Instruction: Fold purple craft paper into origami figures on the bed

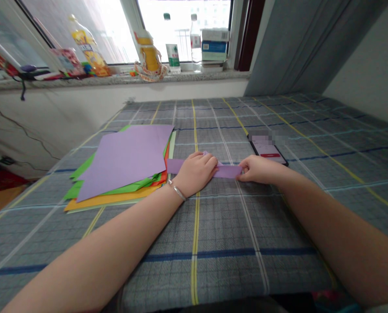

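The left grip (195,174) was closed down over a narrow lilac paper strip (224,171), its curled fingers pressing on a folded, bunched part of the strip. The right grip (259,169) was closed on the strip's right end, with the fingertips holding it against the cloth. The strip lay flat and crosswise between the two grips, its left end poking out just beyond the left grip. A silver bangle (177,190) circled the left wrist.

The strip rested on a grey plaid cloth (213,243) with yellow, white and blue lines. Just to its left lay a loose stack of coloured paper sheets (125,163), with a lilac sheet on top and green, orange and yellow edges showing beneath. Just beyond the right grip lay a black smartphone (267,150), its screen lit and partly blurred. Farther off, a speckled stone windowsill (115,79) held a clear plastic water bottle (196,43) and a blue-and-white box (215,45).
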Motion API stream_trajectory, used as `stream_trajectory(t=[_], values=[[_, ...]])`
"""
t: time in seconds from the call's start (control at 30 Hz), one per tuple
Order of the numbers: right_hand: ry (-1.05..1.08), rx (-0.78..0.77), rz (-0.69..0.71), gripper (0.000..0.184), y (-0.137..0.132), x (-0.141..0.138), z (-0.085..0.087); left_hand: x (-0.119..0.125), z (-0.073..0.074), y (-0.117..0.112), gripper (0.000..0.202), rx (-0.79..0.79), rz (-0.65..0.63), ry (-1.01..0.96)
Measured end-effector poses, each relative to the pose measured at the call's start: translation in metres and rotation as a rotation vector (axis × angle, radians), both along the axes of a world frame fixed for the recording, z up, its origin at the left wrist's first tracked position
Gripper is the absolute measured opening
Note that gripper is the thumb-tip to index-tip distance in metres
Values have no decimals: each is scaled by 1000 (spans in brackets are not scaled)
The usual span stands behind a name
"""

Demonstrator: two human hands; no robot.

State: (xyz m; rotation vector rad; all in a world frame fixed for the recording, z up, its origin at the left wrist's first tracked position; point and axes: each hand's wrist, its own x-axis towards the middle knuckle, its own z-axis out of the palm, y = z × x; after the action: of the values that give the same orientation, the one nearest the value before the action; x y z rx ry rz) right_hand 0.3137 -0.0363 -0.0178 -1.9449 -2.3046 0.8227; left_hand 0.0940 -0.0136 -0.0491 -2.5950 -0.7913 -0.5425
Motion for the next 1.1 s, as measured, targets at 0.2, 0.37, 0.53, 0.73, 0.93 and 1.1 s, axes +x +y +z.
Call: stream_trajectory(t=[0.2, 0.37, 0.53, 0.73, 0.93, 1.1], values=[[-76, -37, 4, 9, 0, 6, 2, 0, -1, 2, 20, -40, 11, -12], [95, -62, 21, 12, 1, 16, 2, -1, -1, 4, 20, -127, 27, -51], [124, 26, -24, 31, 6, 12, -8, 0, -3, 7, 22, -183, 1, -68], [47, 23, -40, 28, 11, 6, -12, -2, -4, 9, 32, -316, 1, -97], [62, -179, -42, 19, 11, 9, -9, -5, -4, 11, 36, -363, 9, -91], [72, -201, -33, 6, 11, 17, -7, -7, -7, 15, 40, -422, -7, -101]])
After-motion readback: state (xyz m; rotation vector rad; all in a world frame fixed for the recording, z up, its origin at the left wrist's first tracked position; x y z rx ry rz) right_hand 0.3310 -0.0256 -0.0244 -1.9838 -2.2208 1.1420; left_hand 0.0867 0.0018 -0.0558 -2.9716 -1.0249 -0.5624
